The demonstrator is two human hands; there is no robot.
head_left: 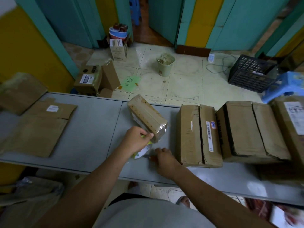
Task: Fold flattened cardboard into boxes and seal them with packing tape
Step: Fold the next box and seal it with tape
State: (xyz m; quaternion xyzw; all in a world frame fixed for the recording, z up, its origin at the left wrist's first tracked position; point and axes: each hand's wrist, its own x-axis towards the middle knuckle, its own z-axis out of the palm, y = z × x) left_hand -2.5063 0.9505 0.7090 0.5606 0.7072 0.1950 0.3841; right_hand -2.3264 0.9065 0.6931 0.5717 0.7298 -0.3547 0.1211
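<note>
- Plainly the left hand (pixel 135 139) is clamped: its fingers curl round the yellow-green handle of a tape dispenser (pixel 142 151), whose pale roll sits just under the knuckles on the grey table (pixel 92 129).
- Just to the right of that roll, the right hand (pixel 162 156) has its fingers curled down over a red-orange cutter (pixel 152 158). Whether it grips the cutter or only covers it, I cannot tell.
- The step looks to me like parting the tape from the box. It would go best with the strip held taut by the left hand and the cut made close to the cardboard. The free end should then be smoothed down so no tail lifts.
- The small cardboard box (pixel 148 116) lies tilted just beyond the left hand and touches its fingers. Glossy clear tape wraps the near end, and a criss-cross dotted pattern runs along the top face.
- Right of the right hand stand a near large box (pixel 197 134) and a far large box (pixel 251 129). They are worn and labelled, and dark seams show between their top flaps.
- Well to the left of the left hand, a flattened cardboard sheet (pixel 39 127) with a white label lies flat, not yet folded.
</note>
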